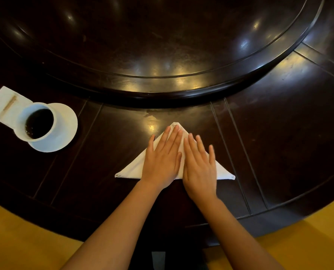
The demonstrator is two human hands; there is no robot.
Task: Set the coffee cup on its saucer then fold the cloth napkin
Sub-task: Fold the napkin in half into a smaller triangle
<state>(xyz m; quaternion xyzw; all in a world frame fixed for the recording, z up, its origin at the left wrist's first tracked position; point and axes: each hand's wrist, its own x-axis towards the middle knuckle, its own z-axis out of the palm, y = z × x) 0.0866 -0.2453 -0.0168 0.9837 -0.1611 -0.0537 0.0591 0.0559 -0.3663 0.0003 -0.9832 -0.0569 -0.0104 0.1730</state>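
Fingers (174, 133) flat and unclasped, we are pressing both palms on the triangular napkin (132, 168), its long fold running left-right along the table's (279, 133) near edge.

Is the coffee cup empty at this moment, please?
No, the coffee cup on its saucer holds dark liquid.

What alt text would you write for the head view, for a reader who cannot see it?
Both hands, left hand and right hand, press flat on a white cloth napkin folded into a triangle on a dark wooden table. At left, a cup of dark coffee stands on a white saucer.
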